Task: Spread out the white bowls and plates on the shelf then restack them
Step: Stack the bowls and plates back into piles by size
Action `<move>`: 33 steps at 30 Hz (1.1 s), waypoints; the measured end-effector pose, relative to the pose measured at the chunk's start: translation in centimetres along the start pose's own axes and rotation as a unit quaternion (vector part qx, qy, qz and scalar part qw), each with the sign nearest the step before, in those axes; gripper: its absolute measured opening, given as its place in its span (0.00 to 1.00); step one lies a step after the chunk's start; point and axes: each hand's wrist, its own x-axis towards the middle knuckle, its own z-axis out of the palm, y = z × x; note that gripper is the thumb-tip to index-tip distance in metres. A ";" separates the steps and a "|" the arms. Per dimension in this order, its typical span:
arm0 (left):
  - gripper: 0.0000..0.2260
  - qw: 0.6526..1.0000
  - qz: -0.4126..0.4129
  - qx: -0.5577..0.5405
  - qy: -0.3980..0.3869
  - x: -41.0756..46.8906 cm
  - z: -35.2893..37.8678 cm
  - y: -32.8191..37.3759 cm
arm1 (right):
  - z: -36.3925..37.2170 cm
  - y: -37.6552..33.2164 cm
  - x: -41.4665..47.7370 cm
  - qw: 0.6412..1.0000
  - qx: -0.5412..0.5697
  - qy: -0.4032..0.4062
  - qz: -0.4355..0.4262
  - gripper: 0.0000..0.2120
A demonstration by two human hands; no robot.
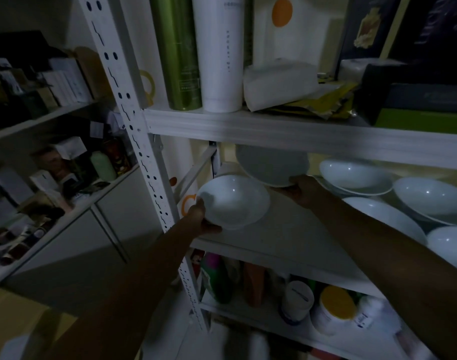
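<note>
My left hand [200, 220] grips the near rim of a white bowl [233, 201] at the left end of the middle shelf [287, 235], thumb over the rim. My right hand [298, 189] holds a second white dish [272, 165] by its lower edge, lifted and tilted up just behind the bowl. Several more white bowls lie spread out on the right part of the shelf: one at the back [354, 176], one further right [435, 197], one in front [383, 216] and one at the right edge [450, 242].
The white upright post [144, 157] stands just left of my left hand. The shelf board above [274, 128] hangs low over the lifted dish and carries a green tube, a white tube and packets. Bottles and jars [300, 302] fill the shelf below. Another cluttered rack stands at left.
</note>
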 end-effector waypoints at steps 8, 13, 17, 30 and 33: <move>0.40 1.000 -0.002 0.013 -0.017 -0.6 -0.1 0.5 | 3.1 2.8 -1.7 0.959 -0.269 -0.060 0.065 0.22; 0.43 0.999 -0.020 0.009 -0.036 -0.2 -0.6 0.4 | 3.7 3.2 -0.9 0.880 -0.474 -0.020 -0.024 0.21; 0.34 0.998 -0.014 0.041 -0.039 -0.2 -0.5 0.0 | 2.3 3.0 -0.1 0.775 -0.625 -0.001 -0.092 0.19; 0.27 0.835 0.261 0.434 0.215 -0.1 8.5 0.9 | -7.1 -0.1 -1.4 0.704 -0.644 0.251 -0.168 0.23; 0.27 0.784 0.347 0.488 0.164 0.2 13.2 -0.3 | -11.4 -2.1 -1.7 0.731 -0.584 0.309 -0.170 0.19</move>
